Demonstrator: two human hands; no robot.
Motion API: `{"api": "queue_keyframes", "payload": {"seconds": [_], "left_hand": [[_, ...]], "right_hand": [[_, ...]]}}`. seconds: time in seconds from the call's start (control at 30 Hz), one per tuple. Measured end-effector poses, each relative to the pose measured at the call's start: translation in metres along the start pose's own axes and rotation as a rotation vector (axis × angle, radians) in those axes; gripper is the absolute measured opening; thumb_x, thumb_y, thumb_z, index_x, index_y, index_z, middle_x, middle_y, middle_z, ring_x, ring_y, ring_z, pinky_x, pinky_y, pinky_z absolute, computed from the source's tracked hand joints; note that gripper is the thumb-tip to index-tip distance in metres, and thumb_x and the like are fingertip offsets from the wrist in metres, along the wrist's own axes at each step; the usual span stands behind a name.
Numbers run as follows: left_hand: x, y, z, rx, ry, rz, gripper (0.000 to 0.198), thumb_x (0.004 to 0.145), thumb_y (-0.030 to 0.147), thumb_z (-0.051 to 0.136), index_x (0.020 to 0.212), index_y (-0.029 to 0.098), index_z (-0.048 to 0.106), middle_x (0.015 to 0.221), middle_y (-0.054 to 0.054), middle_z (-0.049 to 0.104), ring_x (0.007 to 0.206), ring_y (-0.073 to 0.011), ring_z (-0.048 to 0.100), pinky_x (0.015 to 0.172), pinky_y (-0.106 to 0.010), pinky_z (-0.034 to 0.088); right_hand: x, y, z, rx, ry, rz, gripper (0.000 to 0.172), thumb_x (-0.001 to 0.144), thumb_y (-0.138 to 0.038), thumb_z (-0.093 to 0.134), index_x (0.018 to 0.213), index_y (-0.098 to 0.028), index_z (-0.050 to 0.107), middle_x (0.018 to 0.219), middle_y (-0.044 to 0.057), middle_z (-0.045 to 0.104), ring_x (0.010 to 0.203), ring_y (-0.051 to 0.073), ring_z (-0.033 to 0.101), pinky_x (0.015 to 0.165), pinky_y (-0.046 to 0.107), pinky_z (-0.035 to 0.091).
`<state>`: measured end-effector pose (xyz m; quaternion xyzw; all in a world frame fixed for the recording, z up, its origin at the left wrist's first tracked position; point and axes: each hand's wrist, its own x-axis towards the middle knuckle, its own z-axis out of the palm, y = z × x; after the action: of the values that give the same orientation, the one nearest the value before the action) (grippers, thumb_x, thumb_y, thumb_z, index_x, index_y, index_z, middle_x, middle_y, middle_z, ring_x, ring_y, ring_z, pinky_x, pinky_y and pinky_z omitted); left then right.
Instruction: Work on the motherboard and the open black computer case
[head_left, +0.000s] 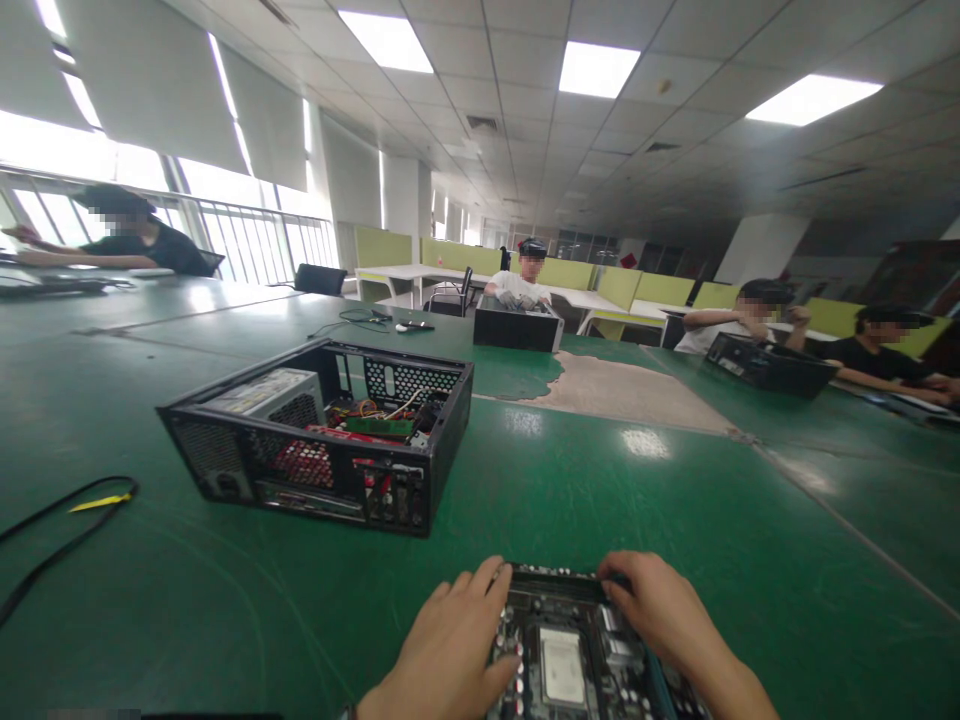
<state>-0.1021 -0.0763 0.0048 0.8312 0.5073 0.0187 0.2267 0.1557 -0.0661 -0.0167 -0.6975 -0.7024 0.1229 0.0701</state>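
A dark motherboard lies at the bottom centre of the head view, with a silver square processor in its middle. Along its left edge rests my left hand, fingers stretched toward the far corner and thumb over the board. My right hand is at the far right corner, its fingers bent together around the board's edge or a part there; what they pinch is too small to make out. The board's near end runs out of the frame.
An open black computer case with a power supply stands left of centre on the green table. A black cable with a yellow tag lies at the left. Several people sit around the table, with another case at the far side.
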Motion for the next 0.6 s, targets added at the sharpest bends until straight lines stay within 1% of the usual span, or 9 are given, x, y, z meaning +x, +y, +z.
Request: {"api": "queue_keyframes", "payload": {"seconds": [0.23,0.6], "left_hand": [[0.0006,-0.0014,0.0004,-0.002,0.017,0.008,0.072,0.072,0.029,0.053,0.141,0.017,0.036,0.149,-0.007,0.034,0.126,-0.0323,0.041,0.106,-0.051,0.033],[0.0022,-0.0039,0.0052,0.015,0.035,0.022,0.071,0.073,0.030,0.053,0.141,0.018,0.035,0.147,-0.009,0.036,0.125,-0.0321,0.043,0.105,-0.048,0.035]], "right_hand": [[0.0001,0.0025,0.0012,0.006,-0.001,-0.029,0.022,0.082,-0.025,0.047,0.090,-0.028,0.067,0.094,0.000,0.069,0.091,0.019,0.061,0.073,0.026,0.037],[0.0022,0.0025,0.0034,0.024,-0.027,-0.017,0.020,0.082,-0.023,0.048,0.088,-0.027,0.067,0.093,0.000,0.069,0.090,0.018,0.061,0.073,0.025,0.037]]}}
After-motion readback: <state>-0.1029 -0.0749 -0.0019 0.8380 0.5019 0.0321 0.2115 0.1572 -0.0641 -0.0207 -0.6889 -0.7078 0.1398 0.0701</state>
